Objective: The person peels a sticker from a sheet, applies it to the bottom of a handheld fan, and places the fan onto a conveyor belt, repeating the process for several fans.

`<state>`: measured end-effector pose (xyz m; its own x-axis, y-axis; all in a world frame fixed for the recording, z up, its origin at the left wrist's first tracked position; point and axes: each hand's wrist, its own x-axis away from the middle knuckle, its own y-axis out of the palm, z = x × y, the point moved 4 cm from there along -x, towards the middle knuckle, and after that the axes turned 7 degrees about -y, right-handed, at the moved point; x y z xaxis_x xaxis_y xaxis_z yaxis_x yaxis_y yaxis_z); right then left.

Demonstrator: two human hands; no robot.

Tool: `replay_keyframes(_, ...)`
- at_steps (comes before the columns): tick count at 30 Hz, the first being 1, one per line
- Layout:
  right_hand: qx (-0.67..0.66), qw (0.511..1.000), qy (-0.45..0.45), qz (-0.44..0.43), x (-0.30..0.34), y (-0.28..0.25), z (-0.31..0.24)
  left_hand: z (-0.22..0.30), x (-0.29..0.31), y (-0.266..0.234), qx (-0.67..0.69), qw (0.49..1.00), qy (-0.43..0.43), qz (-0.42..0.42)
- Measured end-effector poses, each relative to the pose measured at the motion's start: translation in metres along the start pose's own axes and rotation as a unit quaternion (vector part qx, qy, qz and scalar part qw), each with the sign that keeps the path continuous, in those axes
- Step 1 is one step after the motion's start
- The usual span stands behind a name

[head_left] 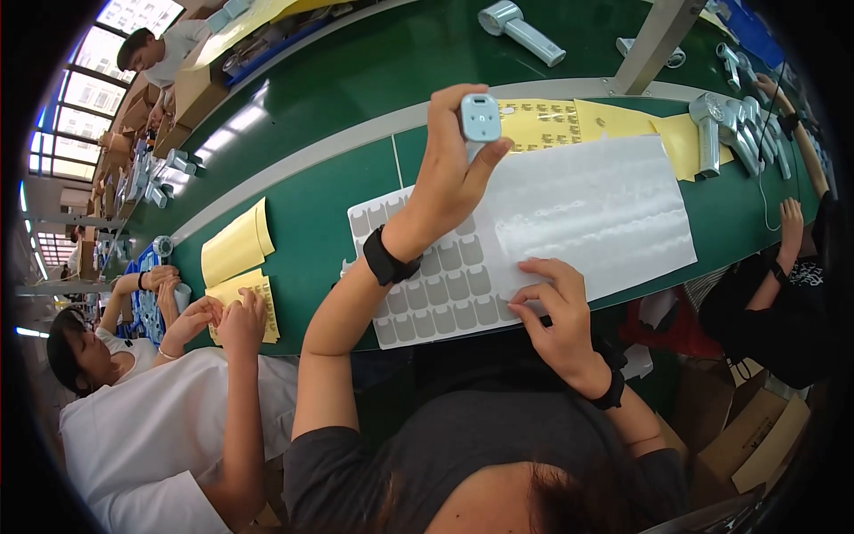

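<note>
My left hand (454, 169) is raised over the bench with its fingers wrapped round a light-blue handheld fan (481, 130). The handle's end faces me, showing a small slot and several dots; the rest of the fan is hidden. Below that wrist lies a white sheet of grey rounded stickers (436, 292), set in rows. At the sheet's right side my right hand (560, 320) has thumb and forefinger pinched together beside the last column of stickers. Whatever is between those fingertips is too small to make out. A glossy white backing sheet (596, 214) spreads to the right.
Yellow sticker sheets (543, 125) lie beyond the white sheet. Several light-blue fans (709, 133) stand at the right, another fan (522, 34) lies at the back. A metal post (658, 44) rises behind. At left, a co-worker's hands (236, 316) handle yellow sheets (236, 240).
</note>
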<state>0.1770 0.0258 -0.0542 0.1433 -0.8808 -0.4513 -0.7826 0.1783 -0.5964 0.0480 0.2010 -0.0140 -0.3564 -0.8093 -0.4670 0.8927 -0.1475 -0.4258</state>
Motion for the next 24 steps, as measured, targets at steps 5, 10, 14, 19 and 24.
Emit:
replay_keyframes(5,-0.241,0.963,0.117,-0.023,-0.018,-0.018,0.005,0.003,0.004,0.006,0.0,0.995,0.052,-0.085)
replay_keyframes(10,-0.382,0.906,0.182,-0.007,-0.07,-0.053,0.011,-0.002,0.012,0.013,0.085,0.989,-0.011,-0.121)
replay_keyframes(14,-0.353,0.92,0.168,-0.012,-0.113,-0.054,0.017,-0.001,0.011,0.01,0.09,0.99,0.001,-0.112)
replay_keyframes(19,-0.372,0.91,0.184,-0.003,-0.142,-0.042,0.028,0.001,0.01,0.007,0.097,0.987,0.002,-0.125)
replay_keyframes(24,-0.376,0.906,0.194,0.014,-0.147,-0.038,0.034,0.002,0.01,0.007,0.1,0.987,-0.01,-0.125)
